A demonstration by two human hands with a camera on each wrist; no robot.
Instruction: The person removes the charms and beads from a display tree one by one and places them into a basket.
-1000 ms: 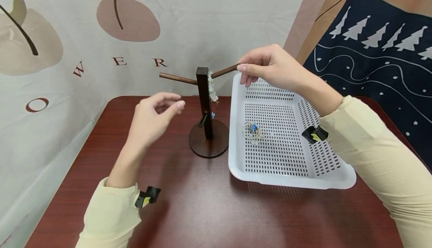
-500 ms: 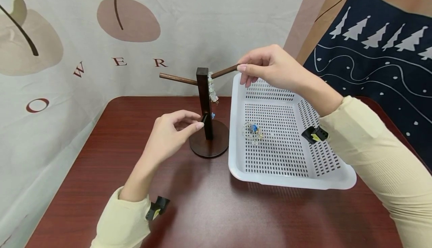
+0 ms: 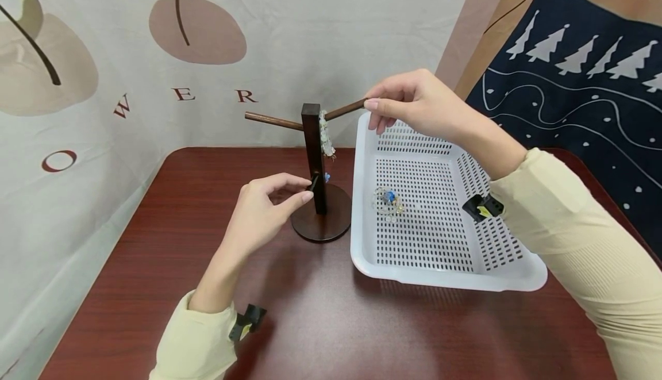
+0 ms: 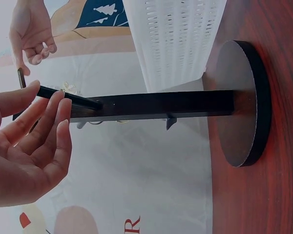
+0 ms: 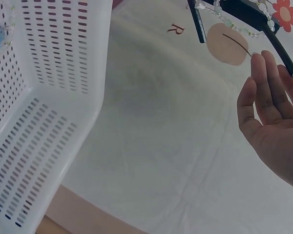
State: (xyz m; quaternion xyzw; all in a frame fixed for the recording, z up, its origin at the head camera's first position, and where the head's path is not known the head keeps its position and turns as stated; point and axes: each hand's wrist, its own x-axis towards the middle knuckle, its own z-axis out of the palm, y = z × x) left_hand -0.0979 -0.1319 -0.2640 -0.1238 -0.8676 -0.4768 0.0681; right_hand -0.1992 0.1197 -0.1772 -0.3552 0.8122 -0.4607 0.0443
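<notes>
A dark wooden jewelry stand (image 3: 312, 150) stands upright on its round base (image 3: 320, 230). My left hand (image 3: 264, 213) pinches the front peg (image 4: 71, 98) between thumb and fingers. Up at the right, my right hand (image 3: 414, 101) holds the tip of the right upper peg (image 3: 345, 108) between thumb and fingertips. A bracelet of clear beads (image 3: 326, 135) hangs from that peg, close against the post. The left upper peg (image 3: 271, 120) has nothing on it. A small blue piece (image 3: 327, 177) shows beside the post, partly hidden.
Right of the stand sits a white perforated plastic basket (image 3: 450, 281). Inside it lies beaded jewelry with a blue piece (image 3: 390, 197). Beneath is a reddish-brown table (image 3: 320, 322), with a printed cloth (image 3: 289, 35) hanging behind.
My left hand has moved right and down from beside the stand and taken hold of the front peg. The right hand has kept its place on the right upper peg.
</notes>
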